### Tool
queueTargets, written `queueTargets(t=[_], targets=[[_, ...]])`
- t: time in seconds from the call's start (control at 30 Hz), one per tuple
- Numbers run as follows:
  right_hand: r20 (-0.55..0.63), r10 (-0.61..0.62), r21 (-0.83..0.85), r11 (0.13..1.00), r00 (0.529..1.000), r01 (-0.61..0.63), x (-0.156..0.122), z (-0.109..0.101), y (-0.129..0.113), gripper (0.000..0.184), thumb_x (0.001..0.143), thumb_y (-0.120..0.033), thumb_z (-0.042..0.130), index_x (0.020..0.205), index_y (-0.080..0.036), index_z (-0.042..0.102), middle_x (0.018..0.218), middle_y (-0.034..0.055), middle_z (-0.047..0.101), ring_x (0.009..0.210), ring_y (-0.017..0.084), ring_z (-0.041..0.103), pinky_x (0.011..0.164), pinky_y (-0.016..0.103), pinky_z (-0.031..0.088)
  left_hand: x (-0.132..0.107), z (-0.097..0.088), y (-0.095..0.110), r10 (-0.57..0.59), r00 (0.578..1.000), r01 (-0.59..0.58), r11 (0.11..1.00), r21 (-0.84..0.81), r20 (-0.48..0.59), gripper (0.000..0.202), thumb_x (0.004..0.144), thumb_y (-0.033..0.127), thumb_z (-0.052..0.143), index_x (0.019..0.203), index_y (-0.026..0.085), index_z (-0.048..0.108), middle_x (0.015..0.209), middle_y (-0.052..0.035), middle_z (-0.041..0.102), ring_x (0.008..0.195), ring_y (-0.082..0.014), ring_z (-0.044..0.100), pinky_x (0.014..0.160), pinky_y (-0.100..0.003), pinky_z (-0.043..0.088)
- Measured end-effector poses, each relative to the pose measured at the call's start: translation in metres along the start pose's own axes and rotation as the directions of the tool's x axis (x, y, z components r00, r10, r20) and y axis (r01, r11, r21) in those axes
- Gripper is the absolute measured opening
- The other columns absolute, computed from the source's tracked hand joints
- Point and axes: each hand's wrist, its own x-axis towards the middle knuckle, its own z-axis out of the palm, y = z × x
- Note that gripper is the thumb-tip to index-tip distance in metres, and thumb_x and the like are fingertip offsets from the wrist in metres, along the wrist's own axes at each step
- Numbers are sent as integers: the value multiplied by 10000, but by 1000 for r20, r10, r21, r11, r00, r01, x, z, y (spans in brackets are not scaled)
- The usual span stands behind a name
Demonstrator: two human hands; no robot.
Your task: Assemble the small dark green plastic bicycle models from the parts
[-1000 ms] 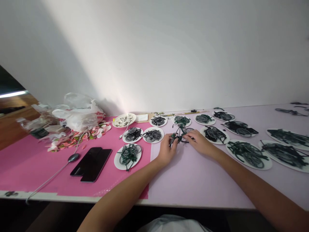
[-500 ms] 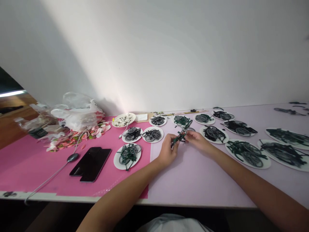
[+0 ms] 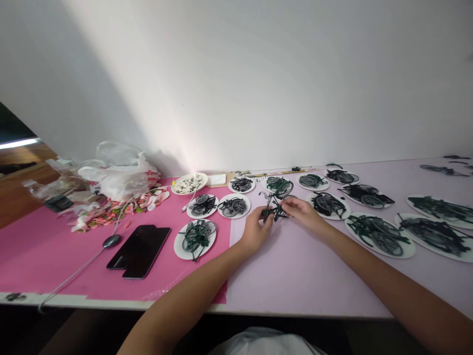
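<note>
Between my two hands is a small dark green model bicycle (image 3: 274,203), raised just above the lilac part of the table. My left hand (image 3: 256,228) is closed round one end of its frame. On the other side, the fingertips of my right hand (image 3: 301,211) pinch its edge; what exactly lies between them is too small to make out. Handlebar-like parts stick up from the model. Behind it a white plate (image 3: 266,181) bears green frames and wheels. Right of my right hand, another plate (image 3: 334,216) holds black bicycle parts.
Several more plates of parts line both sides, including a near-left plate (image 3: 180,249). Two dark phone-like devices (image 3: 142,251) overlap on the pink cover. A cable with a grey puck (image 3: 112,241) crosses there. White plastic bags (image 3: 118,177) and petals sit far left.
The model bicycle has turned in my hands, its handlebar end swinging toward the left. My right hand has shifted slightly, with its fingertips now at the frame's right side.
</note>
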Motion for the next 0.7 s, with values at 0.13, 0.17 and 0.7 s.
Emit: queueTargets(t=[0.13,0.17,0.7], targets=[[6,33,22,999,999,-33,-1,0,-5,577,729,-705,751,986,-189,724,909,62,715,832,221,640,800,367,507,2,1,-2,-79,995,83,994,-76,63,331,939,299,648,1238,159,661,1122,-120,763,938,-202,734,844,-339,594],[5,37,27,999,999,-37,-2,-1,-6,576,727,-704,753,981,-187,726,895,60,713,827,221,639,795,366,506,3,1,-2,-96,992,103,991,-88,81,341,939,306,649,1245,155,657,1127,-123,764,924,-201,737,822,-332,599],[-33,46,110,993,998,-42,3,-3,4,562,771,-737,701,990,-223,766,1083,90,741,1017,264,652,788,347,543,4,-5,7,-137,986,150,979,-137,94,339,917,439,662,1048,130,711,907,-78,750,814,-177,675,745,-279,531]])
